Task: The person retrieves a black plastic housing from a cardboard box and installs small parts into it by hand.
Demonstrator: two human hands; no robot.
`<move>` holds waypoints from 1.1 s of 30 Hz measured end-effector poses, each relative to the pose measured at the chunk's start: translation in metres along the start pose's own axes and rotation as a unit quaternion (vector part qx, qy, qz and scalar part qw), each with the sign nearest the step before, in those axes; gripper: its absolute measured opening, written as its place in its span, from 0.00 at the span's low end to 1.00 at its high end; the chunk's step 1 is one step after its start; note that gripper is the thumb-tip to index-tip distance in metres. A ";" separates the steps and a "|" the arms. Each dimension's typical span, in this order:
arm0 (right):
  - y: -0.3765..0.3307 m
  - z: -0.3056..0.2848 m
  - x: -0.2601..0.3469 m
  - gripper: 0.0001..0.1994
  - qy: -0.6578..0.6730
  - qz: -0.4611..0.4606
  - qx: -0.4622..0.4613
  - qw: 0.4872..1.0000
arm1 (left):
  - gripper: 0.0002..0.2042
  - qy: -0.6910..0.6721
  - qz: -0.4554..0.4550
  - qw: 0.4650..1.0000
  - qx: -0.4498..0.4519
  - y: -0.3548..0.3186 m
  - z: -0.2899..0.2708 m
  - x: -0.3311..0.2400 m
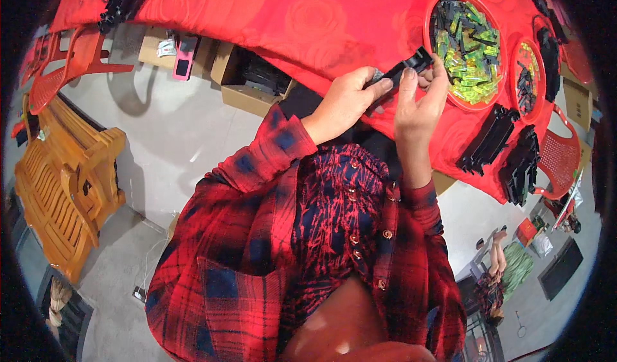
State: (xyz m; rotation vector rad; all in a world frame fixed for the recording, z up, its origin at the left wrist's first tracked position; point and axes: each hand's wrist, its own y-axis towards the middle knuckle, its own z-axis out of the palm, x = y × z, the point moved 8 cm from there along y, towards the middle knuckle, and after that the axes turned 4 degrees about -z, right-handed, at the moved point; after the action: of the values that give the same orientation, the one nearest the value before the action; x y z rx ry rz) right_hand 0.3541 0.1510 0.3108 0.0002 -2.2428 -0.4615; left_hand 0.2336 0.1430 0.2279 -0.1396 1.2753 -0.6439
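Both hands are on one slim black plastic piece (407, 65), held above the red cloth near the table edge. My left hand (344, 98) pinches its lower end between thumb and fingers. At its upper end, my right hand (421, 95) is closed with thumb and forefinger against a raised black part. Fingers hide some of the piece, so its exact kind cannot be told. Just right of my right hand stands a red bowl (427, 37) heaped with small black and yellow-green plastic pieces (472, 79).
A smaller red bowl (542, 73) holds similar small pieces. Bundles of black strips (486, 140) lie at the right table edge, more strips (125, 2) at the far left. Below are an open cardboard box (247, 98), a wooden chair (61, 182) and red plastic chairs (559, 153).
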 end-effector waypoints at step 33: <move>-0.004 -0.007 -0.017 0.21 0.164 0.092 -0.002 0.982 | 0.07 0.123 -0.025 0.988 0.086 -0.009 -0.004 -0.011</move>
State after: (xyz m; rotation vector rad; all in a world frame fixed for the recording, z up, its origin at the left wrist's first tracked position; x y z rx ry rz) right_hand 0.3696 0.1474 0.3012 -0.1244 -1.8973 -0.3377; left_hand 0.2254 0.1420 0.2399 0.0511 1.4492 -0.8305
